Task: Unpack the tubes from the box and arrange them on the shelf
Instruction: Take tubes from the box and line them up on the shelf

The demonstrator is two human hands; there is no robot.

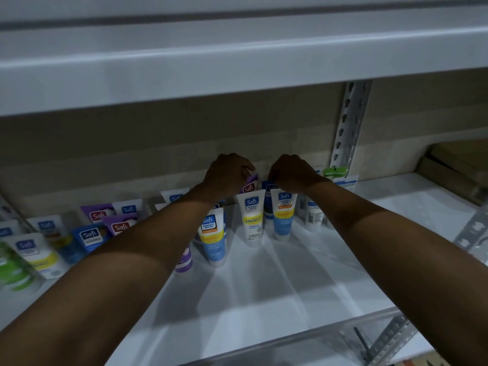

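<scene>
Hands meet at the back of a white metal shelf (303, 273): the left hand (227, 175) curls round the top of a purple Safi tube (250, 184), while the right hand (293, 173) pinches a dark blue tube (266, 186) beside it. White yellow-banded tubes (253, 217) stand upright just in front.

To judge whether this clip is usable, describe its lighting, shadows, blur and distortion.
Head view: dim throughout, with the left hand on a purple plastic tube and the right hand on a dark blue tube underexposed; fan-shaped shadows streak the white shelf board; the upper white shelf bows from lens distortion; the green-and-white tubes far left blur.
</scene>
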